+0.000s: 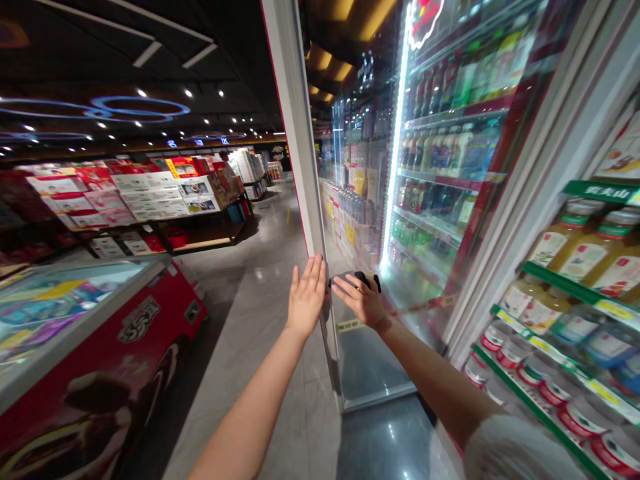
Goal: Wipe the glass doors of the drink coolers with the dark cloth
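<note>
Stretched forward, the left hand [306, 297], grip released, lays straight fingers on the pale metal frame [303, 167] of one glass door [370, 363], at twelve o'clock. The right hand [363, 303] spreads its fingers over one black object [377, 283] at this door; whether this grip grasps it, I cannot tell. One red chest freezer [100, 373], at nine o'clock, is cut off; bottles [440, 150] seen in the glass are blurred.

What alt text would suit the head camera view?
A person's left hand is at the pale frame of a glass door in a shop, the right hand beside it, by a dark object. Bottles line shelves on the right; a red freezer stands at left.
</note>
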### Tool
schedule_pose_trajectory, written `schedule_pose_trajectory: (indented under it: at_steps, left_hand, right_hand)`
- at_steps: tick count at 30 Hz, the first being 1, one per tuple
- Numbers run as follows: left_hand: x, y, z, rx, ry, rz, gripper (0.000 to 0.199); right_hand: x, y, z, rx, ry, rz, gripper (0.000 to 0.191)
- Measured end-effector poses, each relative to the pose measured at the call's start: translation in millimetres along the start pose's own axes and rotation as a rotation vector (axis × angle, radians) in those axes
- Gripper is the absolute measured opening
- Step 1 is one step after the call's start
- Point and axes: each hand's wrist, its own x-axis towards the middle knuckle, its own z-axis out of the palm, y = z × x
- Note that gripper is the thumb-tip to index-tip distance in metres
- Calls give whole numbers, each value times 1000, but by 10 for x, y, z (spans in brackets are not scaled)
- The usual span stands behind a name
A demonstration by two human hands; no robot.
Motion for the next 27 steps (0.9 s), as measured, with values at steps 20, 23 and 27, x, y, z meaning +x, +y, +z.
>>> schedule_pose_trajectory:
  at_steps: [20,23,27]
  left_hand:
    - [-2,238,-141,154,-68,-162,78]
    - [20,285,-159,165,-88,-181,76]
    - [21,320,-173,153,-84,-195,78]
  right_hand:
    - [9,345,28,39,118,85,53]
    - [-176,295,61,27,144,273,56]
    - [-298,210,126,59,63,91,53]
